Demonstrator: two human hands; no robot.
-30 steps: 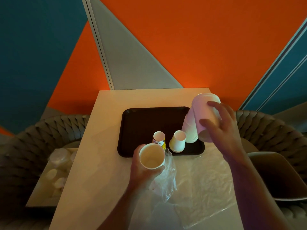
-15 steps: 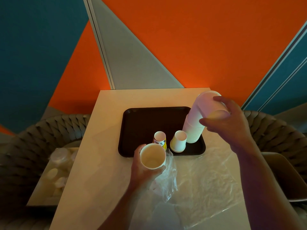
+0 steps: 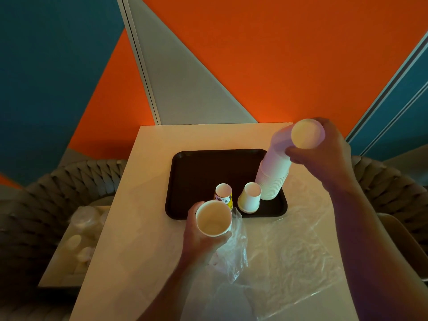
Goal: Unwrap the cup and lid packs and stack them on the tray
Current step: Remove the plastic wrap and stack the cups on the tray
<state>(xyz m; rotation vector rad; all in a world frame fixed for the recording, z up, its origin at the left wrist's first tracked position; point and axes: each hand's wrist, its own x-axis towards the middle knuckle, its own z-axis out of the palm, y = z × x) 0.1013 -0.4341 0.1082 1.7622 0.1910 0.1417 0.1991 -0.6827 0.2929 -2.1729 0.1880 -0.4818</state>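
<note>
The right hand [image 3: 324, 151] has now set its cup on top of the stack [image 3: 274, 174] at the tray's [image 3: 196, 167] right; it still grips it. The left hand [image 3: 203, 232] still grasps an upright cup [image 3: 214, 217] near the tray's near edge.

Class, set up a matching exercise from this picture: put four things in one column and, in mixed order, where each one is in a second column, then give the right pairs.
Things
1. tall cup stack
2. open paper cup
3. printed cup
4. clear plastic wrap

Places
A. spread on the table
B. held in the left hand
C. gripped at its top by the right hand
D. upside down on the tray, untouched

Pairs: 1-C, 2-B, 3-D, 4-A
</note>
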